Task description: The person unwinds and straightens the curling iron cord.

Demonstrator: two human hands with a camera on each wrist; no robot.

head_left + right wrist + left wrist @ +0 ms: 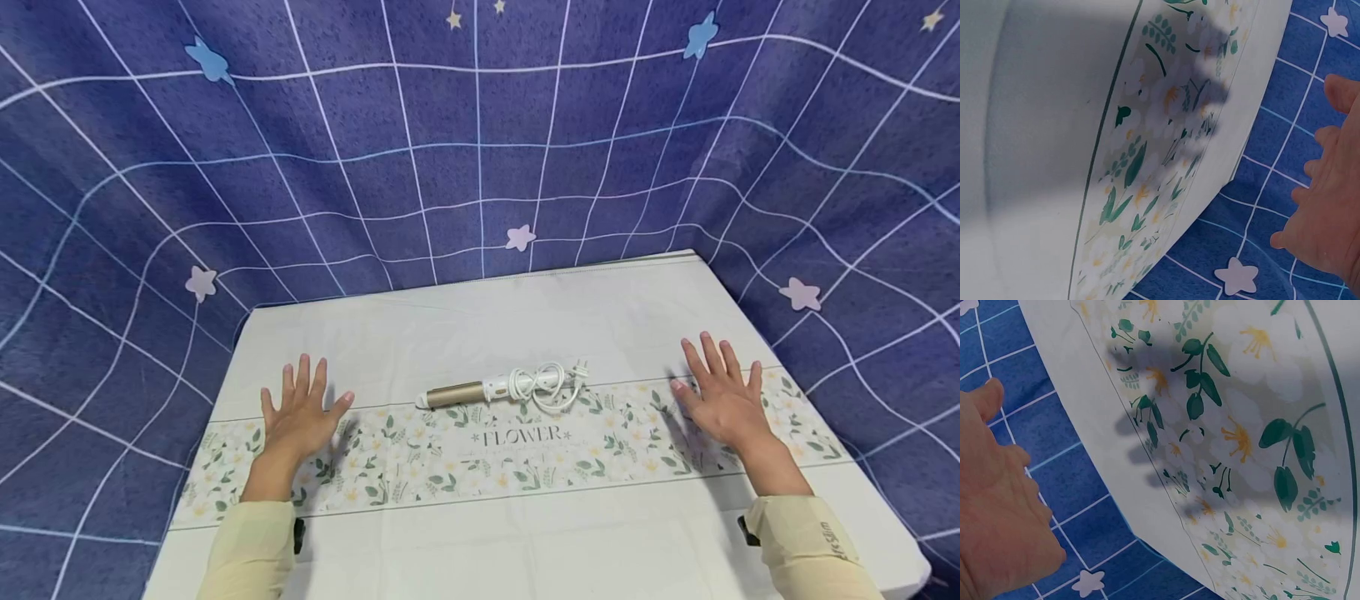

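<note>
We see a curling iron (456,395) lying near the middle of the white table (487,542), on the far edge of a floral band (352,475). Its gold barrel points left; its white cord (517,385) is looped at the right end, beside a 2-pin plug (581,371). Just nearer to us, the band reads "FLOWER".

Well to the left, the left hand (298,423) is raised over the band, fingers spread. Well to the right, the right hand (723,408) is likewise raised and spread; both cast shadows. The 2 sleeves (251,546) are pale yellow. Far behind, a blue gridded curtain (442,108) carries stars (521,238).
</note>
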